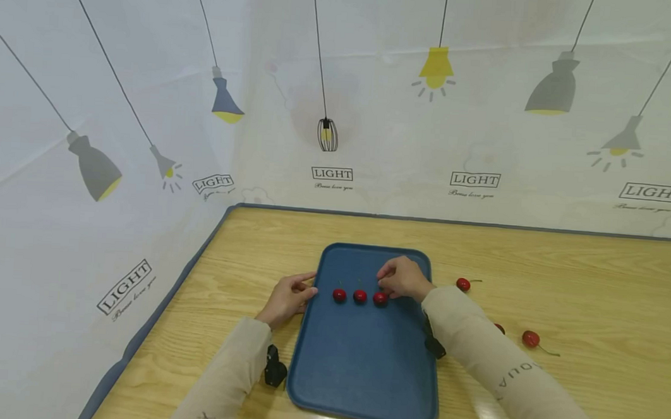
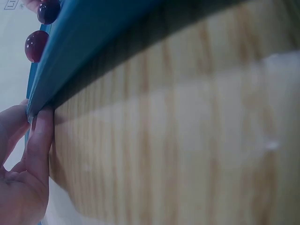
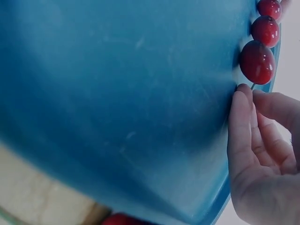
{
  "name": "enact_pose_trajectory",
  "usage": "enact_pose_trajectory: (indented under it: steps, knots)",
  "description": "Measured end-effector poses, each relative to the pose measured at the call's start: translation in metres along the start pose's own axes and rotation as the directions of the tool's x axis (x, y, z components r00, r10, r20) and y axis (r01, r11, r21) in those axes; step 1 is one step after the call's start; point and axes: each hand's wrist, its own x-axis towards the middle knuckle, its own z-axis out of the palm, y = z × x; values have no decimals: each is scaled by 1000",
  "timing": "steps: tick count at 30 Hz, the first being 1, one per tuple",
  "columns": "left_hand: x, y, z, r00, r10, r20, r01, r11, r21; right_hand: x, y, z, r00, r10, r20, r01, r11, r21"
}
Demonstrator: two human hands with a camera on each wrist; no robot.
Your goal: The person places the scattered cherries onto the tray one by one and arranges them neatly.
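A blue tray (image 1: 361, 375) lies on the wooden table, with three red cherries in a row across its upper half. My left hand (image 1: 287, 300) holds the tray's left rim, thumb and fingers at the edge; the left wrist view shows the same hand (image 2: 26, 159) there. Over the tray, my right hand (image 1: 403, 277) is at the rightmost cherry (image 1: 380, 298). In the right wrist view its thumb and fingertips pinch the thin stem of that cherry (image 3: 257, 62). The middle cherry (image 1: 360, 296) and left cherry (image 1: 339, 295) sit beside it, stems pointing away from me.
Right of the tray, one cherry (image 1: 463, 284) lies farther back and another (image 1: 530, 339) nearer, both with stems. A third cherry (image 1: 499, 329) is partly hidden by the right sleeve. A pale wall covering (image 1: 396, 137) printed with lamps stands behind and left of the table (image 1: 594, 280).
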Motion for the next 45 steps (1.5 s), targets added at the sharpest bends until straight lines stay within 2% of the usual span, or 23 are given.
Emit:
enact_pose_trajectory:
  steps: [27,45]
  knots:
    - [0,0,0,1000,16,16,-16,1000,10,-3,-3,-3,999,16,41,-15,1000,-24]
    - [0,0,1,1000,13,2,-13,1000,1,-2,0,-2,998,28,58,-27,999,-22]
